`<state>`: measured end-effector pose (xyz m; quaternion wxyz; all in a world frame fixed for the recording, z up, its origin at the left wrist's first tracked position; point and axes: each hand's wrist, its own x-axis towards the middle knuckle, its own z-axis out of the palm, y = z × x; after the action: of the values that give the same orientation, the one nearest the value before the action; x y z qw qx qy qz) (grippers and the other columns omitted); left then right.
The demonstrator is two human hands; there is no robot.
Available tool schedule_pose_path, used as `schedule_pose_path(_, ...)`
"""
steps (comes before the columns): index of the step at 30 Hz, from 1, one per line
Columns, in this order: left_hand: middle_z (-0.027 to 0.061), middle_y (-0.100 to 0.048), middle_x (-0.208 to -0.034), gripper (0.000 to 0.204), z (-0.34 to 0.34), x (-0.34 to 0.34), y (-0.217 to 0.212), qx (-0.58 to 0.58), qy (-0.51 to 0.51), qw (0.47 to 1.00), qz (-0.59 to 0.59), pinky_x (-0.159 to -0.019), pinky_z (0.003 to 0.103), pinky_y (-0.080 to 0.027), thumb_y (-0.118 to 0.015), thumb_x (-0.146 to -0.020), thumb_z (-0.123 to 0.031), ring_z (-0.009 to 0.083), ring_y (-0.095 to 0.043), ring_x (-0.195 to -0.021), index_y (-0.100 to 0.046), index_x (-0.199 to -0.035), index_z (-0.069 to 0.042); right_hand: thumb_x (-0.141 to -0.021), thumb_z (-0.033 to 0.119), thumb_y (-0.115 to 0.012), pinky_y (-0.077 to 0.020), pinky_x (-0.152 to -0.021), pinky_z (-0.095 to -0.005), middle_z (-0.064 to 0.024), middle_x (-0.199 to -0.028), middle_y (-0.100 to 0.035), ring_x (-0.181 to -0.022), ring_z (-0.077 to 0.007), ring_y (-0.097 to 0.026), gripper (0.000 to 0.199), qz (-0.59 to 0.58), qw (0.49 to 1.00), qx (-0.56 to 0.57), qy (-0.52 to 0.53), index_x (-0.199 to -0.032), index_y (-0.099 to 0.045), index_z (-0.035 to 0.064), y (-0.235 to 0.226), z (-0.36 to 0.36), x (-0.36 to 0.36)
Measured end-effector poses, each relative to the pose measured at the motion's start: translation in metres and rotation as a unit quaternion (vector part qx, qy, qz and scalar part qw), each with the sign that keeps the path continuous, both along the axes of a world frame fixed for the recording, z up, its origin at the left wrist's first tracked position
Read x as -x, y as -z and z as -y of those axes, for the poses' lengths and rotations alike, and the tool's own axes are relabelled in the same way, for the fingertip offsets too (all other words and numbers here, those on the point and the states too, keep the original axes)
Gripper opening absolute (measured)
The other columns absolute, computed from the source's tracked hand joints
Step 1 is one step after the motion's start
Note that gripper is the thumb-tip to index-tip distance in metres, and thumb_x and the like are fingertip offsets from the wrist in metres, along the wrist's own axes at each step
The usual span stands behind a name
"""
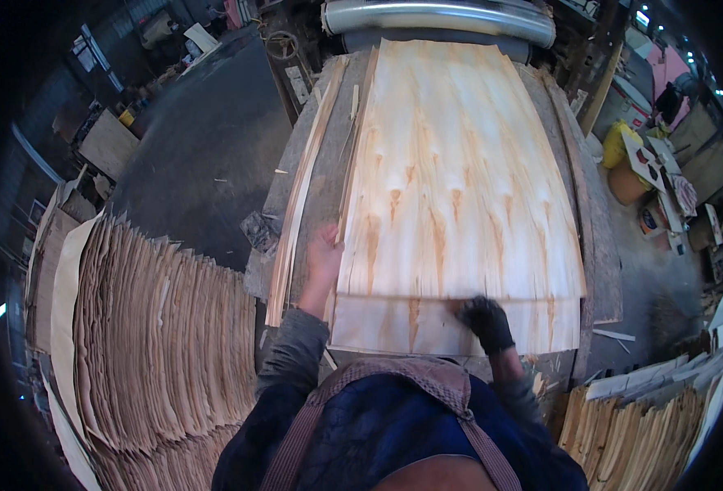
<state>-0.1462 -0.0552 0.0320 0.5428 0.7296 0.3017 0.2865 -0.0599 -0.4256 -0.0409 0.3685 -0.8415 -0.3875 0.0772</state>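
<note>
A pale wood veneer sheet (460,164) with brown streaks lies lengthwise on the worn worktable (308,176). A second veneer sheet (378,323) shows beneath its near edge. My bare left hand (323,254) is at the upper sheet's left edge, fingers curled in against it; the fingertips are partly hidden. In a dark glove, my right hand (486,324) is over the near edge where the two sheets overlap. Its fingers point left and are smeared by motion, so their grip is unclear.
A shiny metal roller (439,16) spans the table's far end. Narrow wood strips (308,188) lie along the left side. Tall veneer stacks stand at left (157,327) and lower right (631,434). A yellow bag (621,146) and clutter sit far right.
</note>
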Motion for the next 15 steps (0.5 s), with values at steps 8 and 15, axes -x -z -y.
schedule_pose_path(8, 0.0237, -0.028, -0.139, 0.078, 0.059, 0.033, 0.050, -0.372, 0.047, 0.881, -0.288, -0.105, 0.042, -0.026, -0.066, -0.075, -0.021, 0.0349, -0.030, -0.128, -0.024, -0.135, 0.005, -0.094, 0.022, -0.031, -0.0321, -0.103, -0.0425, -0.0150, -0.120, -0.053, -0.114, -0.0308, -0.047, 0.036, -0.341, 0.879, -0.316, -0.109, -0.119, -0.048, 0.0016, -0.002, -0.119, -0.137)
schedule_pose_path(15, 0.0204, -0.028, -0.140, 0.080, 0.040, 0.028, 0.062, -0.260, 0.020, 0.929, -0.264, -0.103, 0.040, -0.030, -0.066, -0.072, -0.015, 0.0349, -0.032, -0.126, -0.022, -0.136, 0.002, -0.095, 0.020, -0.036, -0.0383, -0.098, -0.0486, -0.0188, -0.126, -0.046, -0.115, -0.0359, -0.048, 0.037, -0.687, 0.614, -0.382, -0.067, -0.128, -0.039, 0.0031, -0.007, -0.111, -0.093)
